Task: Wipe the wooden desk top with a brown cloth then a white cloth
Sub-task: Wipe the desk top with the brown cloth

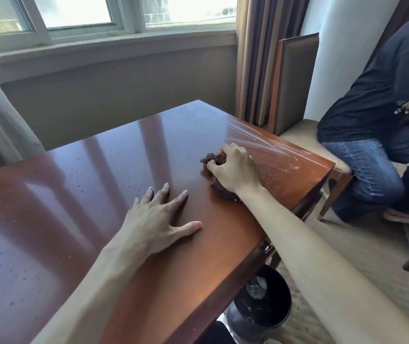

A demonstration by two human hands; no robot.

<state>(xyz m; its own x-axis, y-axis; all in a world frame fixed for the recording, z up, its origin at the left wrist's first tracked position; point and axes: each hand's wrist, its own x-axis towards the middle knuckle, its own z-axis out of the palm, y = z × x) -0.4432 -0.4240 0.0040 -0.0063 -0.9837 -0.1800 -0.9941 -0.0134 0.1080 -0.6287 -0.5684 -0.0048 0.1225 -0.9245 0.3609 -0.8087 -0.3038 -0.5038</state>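
Note:
The glossy reddish wooden desk top (86, 184) fills the left and middle of the head view. A crumpled brown cloth (214, 158) lies on it near the right end, and my right hand (233, 167) grips it with curled fingers, covering most of it. Wet streaks fan out on the wood just right of that hand. My left hand (160, 217) rests flat on the desk near the front edge, fingers spread, holding nothing. No white cloth is in view.
A person in a dark top and jeans (377, 135) sits on a chair (295, 83) just beyond the desk's right end. A black waste bin (263, 304) stands on the carpet under the desk's front right corner. Window, sill and curtains lie behind.

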